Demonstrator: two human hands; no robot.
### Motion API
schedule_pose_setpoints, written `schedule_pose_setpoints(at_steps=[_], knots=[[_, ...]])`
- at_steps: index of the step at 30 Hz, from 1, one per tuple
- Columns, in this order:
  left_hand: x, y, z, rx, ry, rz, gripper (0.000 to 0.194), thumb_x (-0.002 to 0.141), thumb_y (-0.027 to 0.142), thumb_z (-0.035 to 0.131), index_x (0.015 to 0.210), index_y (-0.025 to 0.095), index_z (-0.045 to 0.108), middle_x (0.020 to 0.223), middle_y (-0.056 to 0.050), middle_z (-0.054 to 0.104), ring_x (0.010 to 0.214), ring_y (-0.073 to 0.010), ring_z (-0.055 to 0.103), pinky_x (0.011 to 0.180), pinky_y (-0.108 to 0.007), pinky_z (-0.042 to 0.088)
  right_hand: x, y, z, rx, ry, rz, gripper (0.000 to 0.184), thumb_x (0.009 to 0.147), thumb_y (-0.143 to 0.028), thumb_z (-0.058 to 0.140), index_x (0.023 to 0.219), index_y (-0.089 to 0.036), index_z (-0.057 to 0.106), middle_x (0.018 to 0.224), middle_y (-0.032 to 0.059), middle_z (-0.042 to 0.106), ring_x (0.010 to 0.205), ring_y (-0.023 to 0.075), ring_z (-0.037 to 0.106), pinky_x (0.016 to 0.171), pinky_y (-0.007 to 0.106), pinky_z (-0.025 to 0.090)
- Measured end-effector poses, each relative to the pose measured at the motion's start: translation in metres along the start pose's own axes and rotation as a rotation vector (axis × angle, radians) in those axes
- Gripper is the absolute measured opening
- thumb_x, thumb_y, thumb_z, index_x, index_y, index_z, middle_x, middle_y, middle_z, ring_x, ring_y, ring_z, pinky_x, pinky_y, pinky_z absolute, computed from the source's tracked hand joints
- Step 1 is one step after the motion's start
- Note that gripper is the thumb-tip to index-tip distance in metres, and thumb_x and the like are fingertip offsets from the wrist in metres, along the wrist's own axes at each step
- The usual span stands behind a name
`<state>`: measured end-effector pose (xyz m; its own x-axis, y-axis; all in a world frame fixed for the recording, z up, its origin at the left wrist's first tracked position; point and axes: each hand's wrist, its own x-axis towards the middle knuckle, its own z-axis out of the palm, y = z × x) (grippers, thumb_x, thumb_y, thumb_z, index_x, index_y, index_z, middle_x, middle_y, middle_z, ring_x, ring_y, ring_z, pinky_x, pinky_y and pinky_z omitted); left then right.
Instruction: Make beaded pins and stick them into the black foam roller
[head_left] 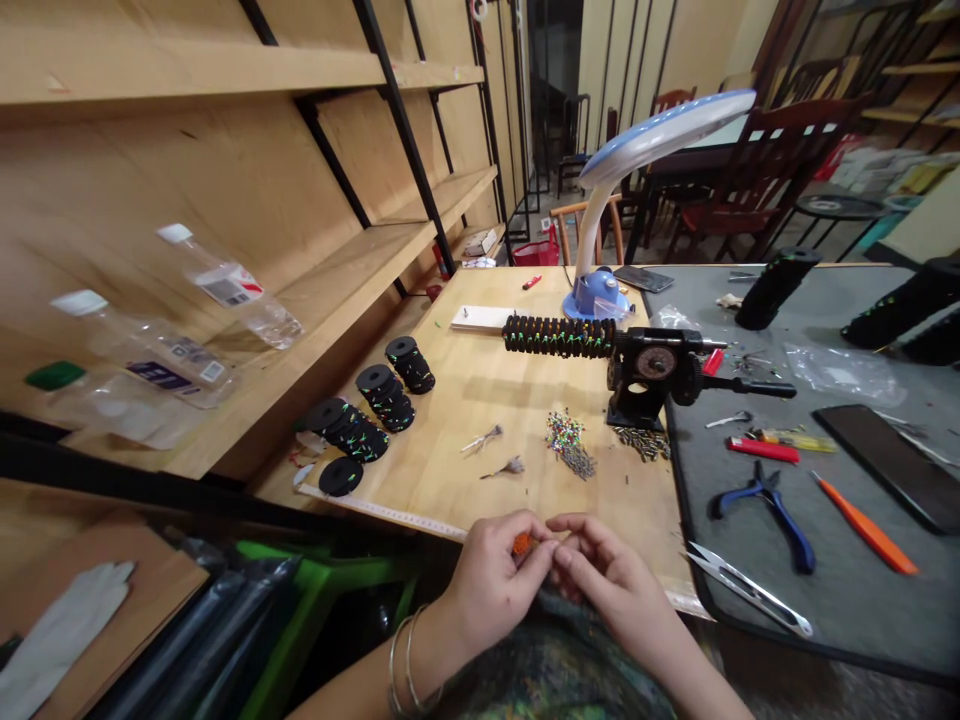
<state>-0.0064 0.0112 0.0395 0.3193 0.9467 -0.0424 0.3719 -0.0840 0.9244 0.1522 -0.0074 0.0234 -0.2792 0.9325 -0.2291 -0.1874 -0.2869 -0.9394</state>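
Observation:
My left hand (501,572) is closed in a pinch, with a small fuzzy orange piece (521,544) showing between its fingers. What exactly the piece is, I cannot tell. My right hand (604,572) meets it fingertip to fingertip, pinching too, but anything in its fingers is too small to see. Both hands are at the table's front edge. Beyond them lie a heap of colored beads (566,430), small grey metal bits (579,461) and two feathery tufts on stems, the nearer tuft (513,466) pointing right. A black cranked device (649,370) carries a row of thread-wound discs (559,336).
Stacked black foam spools (384,395) stand at the left. On the grey mat (697,480) lie blue-handled pliers (765,510), tweezers (750,590), an orange-handled tool (866,525), a red lighter (763,449) and a phone (892,465). A desk lamp (592,290) stands behind.

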Motion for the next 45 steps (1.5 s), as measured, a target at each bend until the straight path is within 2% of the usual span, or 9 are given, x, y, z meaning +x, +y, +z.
schedule_pose_setpoints(at_steps=[5, 8, 13, 17, 25, 29, 36, 42, 45], knots=[[-0.003, -0.010, 0.000, -0.026, 0.075, -0.062, 0.020, 0.084, 0.029, 0.059, 0.070, 0.015, 0.062, 0.054, 0.003, 0.054, 0.048, -0.0103, 0.045, 0.047, -0.020, 0.032, 0.002, 0.023, -0.002, -0.298, 0.079, -0.090, 0.030, 0.085, -0.046, 0.057, 0.072, -0.019, 0.056, 0.058, -0.0058, 0.045, 0.055, 0.0113, 0.041, 0.053, 0.024, 0.033], [-0.001, -0.021, -0.013, 0.124, 0.120, -0.043, 0.022, 0.086, 0.030, 0.056, 0.071, 0.016, 0.062, 0.057, 0.001, 0.057, 0.052, -0.0124, 0.051, 0.051, -0.021, 0.035, 0.003, 0.034, -0.003, -0.353, 0.138, -0.124, 0.032, 0.084, -0.046, 0.057, 0.067, -0.019, 0.053, 0.059, -0.0051, 0.043, 0.057, 0.0121, 0.040, 0.054, 0.024, 0.032], [0.015, -0.047, -0.058, 0.661, 0.312, -0.098, 0.020, 0.092, 0.028, 0.047, 0.084, 0.019, 0.063, 0.074, -0.003, 0.067, 0.068, -0.0187, 0.062, 0.063, -0.027, 0.040, 0.008, 0.047, -0.006, -0.176, 0.258, -0.085, 0.043, 0.079, -0.060, 0.059, 0.069, -0.019, 0.054, 0.056, -0.0078, 0.036, 0.051, 0.0096, 0.031, 0.049, 0.023, 0.026], [0.032, -0.062, -0.085, 0.897, 0.331, -0.205, 0.009, 0.087, 0.023, 0.053, 0.087, 0.019, 0.061, 0.085, -0.006, 0.068, 0.078, -0.0222, 0.064, 0.067, -0.029, 0.042, 0.010, 0.050, -0.006, -0.037, 0.330, -0.018, 0.053, 0.072, -0.072, 0.060, 0.069, -0.019, 0.053, 0.049, -0.0113, 0.027, 0.045, 0.0068, 0.021, 0.045, 0.021, 0.017], [0.052, -0.038, -0.082, 0.946, 0.351, -0.105, 0.018, 0.080, 0.026, 0.063, 0.095, 0.019, 0.062, 0.100, -0.010, 0.066, 0.102, -0.0297, 0.055, 0.088, -0.039, 0.039, 0.010, 0.055, -0.007, 0.131, 0.364, 0.064, 0.061, 0.059, -0.077, 0.066, 0.068, -0.020, 0.050, 0.048, -0.0143, 0.020, 0.043, 0.0040, 0.014, 0.045, 0.019, 0.009], [0.076, -0.030, -0.062, 0.826, 0.330, -0.005, 0.025, 0.083, 0.019, 0.057, 0.107, 0.017, 0.061, 0.108, -0.011, 0.066, 0.107, -0.0288, 0.053, 0.093, -0.040, 0.037, 0.011, 0.056, -0.007, 0.171, 0.349, 0.066, 0.059, 0.059, -0.076, 0.068, 0.068, -0.020, 0.049, 0.048, -0.0147, 0.017, 0.043, 0.0040, 0.012, 0.045, 0.019, 0.008], [0.110, -0.045, -0.055, 0.652, 0.324, -0.024, 0.021, 0.082, 0.001, 0.048, 0.087, 0.015, 0.062, 0.092, -0.013, 0.067, 0.095, -0.0274, 0.060, 0.086, -0.040, 0.041, 0.008, 0.056, -0.007, 0.203, 0.356, 0.055, 0.058, 0.059, -0.074, 0.069, 0.067, -0.021, 0.049, 0.048, -0.0145, 0.019, 0.041, 0.0036, 0.014, 0.044, 0.019, 0.007], [0.062, -0.034, -0.050, 0.310, 0.194, 0.004, 0.010, 0.087, 0.015, 0.050, 0.094, 0.016, 0.056, 0.088, -0.006, 0.068, 0.079, -0.0160, 0.064, 0.065, -0.024, 0.048, 0.007, 0.053, -0.002, 0.204, 0.369, 0.015, 0.055, 0.064, -0.073, 0.067, 0.070, -0.020, 0.051, 0.044, -0.0148, 0.022, 0.038, 0.0037, 0.016, 0.041, 0.019, 0.010], [0.025, -0.034, -0.023, -0.331, 0.011, -0.208, 0.019, 0.082, 0.029, 0.062, 0.092, 0.016, 0.052, 0.069, 0.000, 0.063, 0.056, -0.0113, 0.055, 0.051, -0.021, 0.041, 0.005, 0.053, 0.002, 0.192, 0.390, -0.006, 0.052, 0.069, -0.070, 0.065, 0.072, -0.021, 0.050, 0.041, -0.0145, 0.026, 0.036, 0.0042, 0.020, 0.040, 0.019, 0.014]])
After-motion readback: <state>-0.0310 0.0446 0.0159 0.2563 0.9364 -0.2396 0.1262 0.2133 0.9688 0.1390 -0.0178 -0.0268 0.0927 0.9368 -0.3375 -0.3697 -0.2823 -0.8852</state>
